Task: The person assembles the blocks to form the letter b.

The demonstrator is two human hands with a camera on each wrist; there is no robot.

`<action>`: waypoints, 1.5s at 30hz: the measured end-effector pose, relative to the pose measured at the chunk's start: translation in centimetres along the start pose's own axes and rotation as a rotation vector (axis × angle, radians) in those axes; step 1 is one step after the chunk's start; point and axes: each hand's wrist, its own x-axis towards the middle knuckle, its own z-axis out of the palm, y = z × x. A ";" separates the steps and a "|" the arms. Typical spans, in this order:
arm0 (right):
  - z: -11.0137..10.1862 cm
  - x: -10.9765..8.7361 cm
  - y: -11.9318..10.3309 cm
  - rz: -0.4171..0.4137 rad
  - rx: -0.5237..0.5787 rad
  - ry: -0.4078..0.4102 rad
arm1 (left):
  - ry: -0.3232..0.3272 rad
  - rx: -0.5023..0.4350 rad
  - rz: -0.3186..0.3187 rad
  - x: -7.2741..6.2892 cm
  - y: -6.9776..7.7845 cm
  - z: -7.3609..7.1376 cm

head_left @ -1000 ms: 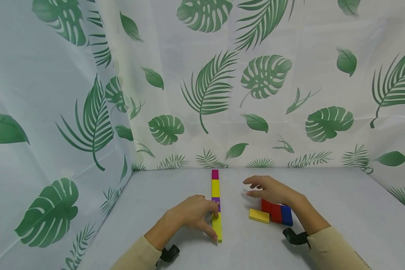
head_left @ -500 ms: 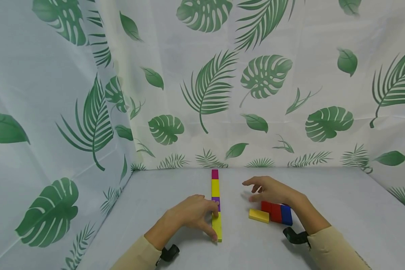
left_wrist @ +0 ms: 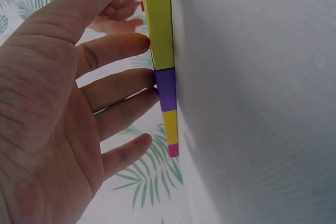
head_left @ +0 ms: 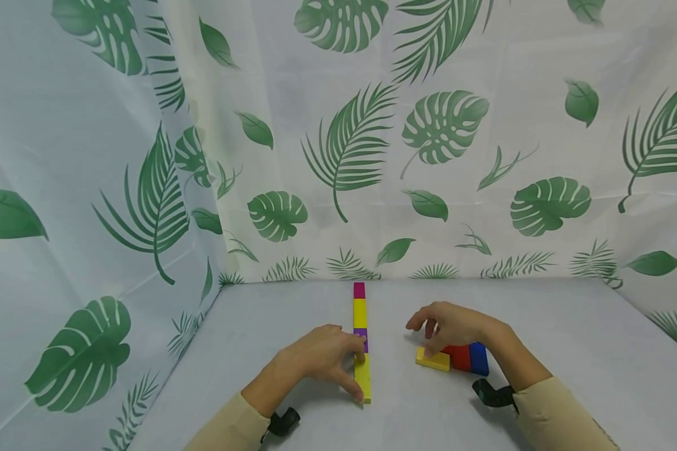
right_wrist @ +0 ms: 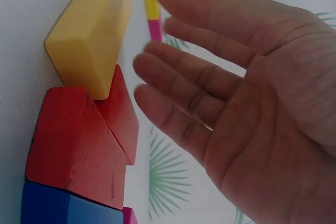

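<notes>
A straight row of blocks runs away from me: a near yellow block (head_left: 363, 379), a purple block (left_wrist: 167, 90), a far yellow block (head_left: 360, 313) and a magenta block (head_left: 359, 290). My left hand (head_left: 321, 354) rests along its left side, thumb by the near end, fingertips at the near yellow and purple blocks. To the right, my right hand (head_left: 457, 324) hovers with relaxed fingers, its thumb over a loose yellow block (right_wrist: 86, 40). Beside that lie two red blocks (right_wrist: 76, 145) and a blue block (head_left: 479, 360); the right hand partly hides the red ones in the head view.
A bit of pink block (right_wrist: 129, 216) peeks out behind the blue one in the right wrist view. The white tabletop (head_left: 406, 413) meets a leaf-printed curtain (head_left: 462, 250) at the back and left. Each wrist wears a black camera (head_left: 284, 423).
My right hand has lowered, and its thumb has moved down over the loose yellow block. The left hand and the block row stay in place.
</notes>
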 end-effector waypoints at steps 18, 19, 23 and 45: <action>0.9 0.2 -0.6 0.087 0.000 -0.081 | 0.005 0.001 0.003 -0.2 0.2 -0.3; 0.9 0.2 -0.5 0.081 -0.005 -0.083 | 0.005 0.001 0.002 -0.2 0.2 -0.3; 0.9 0.3 -0.4 0.041 -0.028 -0.089 | 0.003 0.004 0.003 -0.2 0.2 -0.3; 1.7 1.1 -0.4 -0.001 -0.040 -0.035 | 0.001 0.013 0.017 0.0 0.0 -0.1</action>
